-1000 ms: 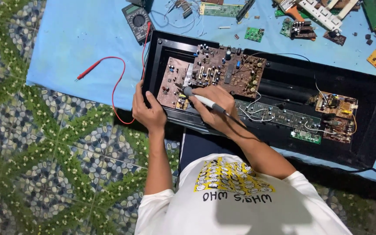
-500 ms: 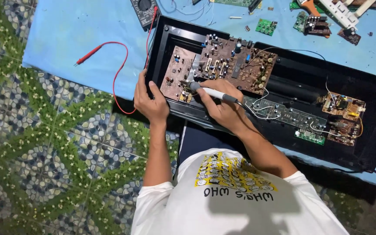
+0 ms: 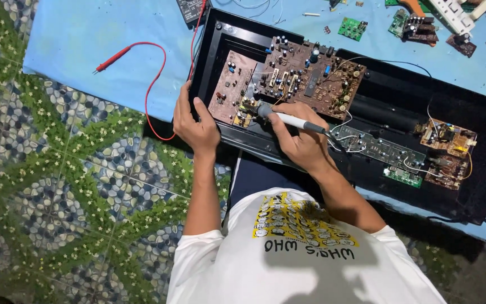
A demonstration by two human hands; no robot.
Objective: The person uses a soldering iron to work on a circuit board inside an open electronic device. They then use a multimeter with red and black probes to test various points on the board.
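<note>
While left hand (image 3: 197,125) steadies the case (image 3: 378,107), right hand (image 3: 302,141) holds a soldering iron (image 3: 289,119)

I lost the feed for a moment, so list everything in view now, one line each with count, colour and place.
black chassis: one, black, on the cloth
blue cloth: one, light blue, over the tiled floor
large circuit board: one, brown, upper left of the chassis
small circuit board: one, pinkish brown, left end of the chassis
right-hand boards: several, brown and green, right end of the chassis
red test lead: one, red, on the cloth left of the chassis
loose boards: several, mostly green, top of the cloth
soldering iron: one, white-handled, in the right hand
tiled floor: green and grey pattern
left hand: on the chassis edge
right hand: fingers around the iron
</note>
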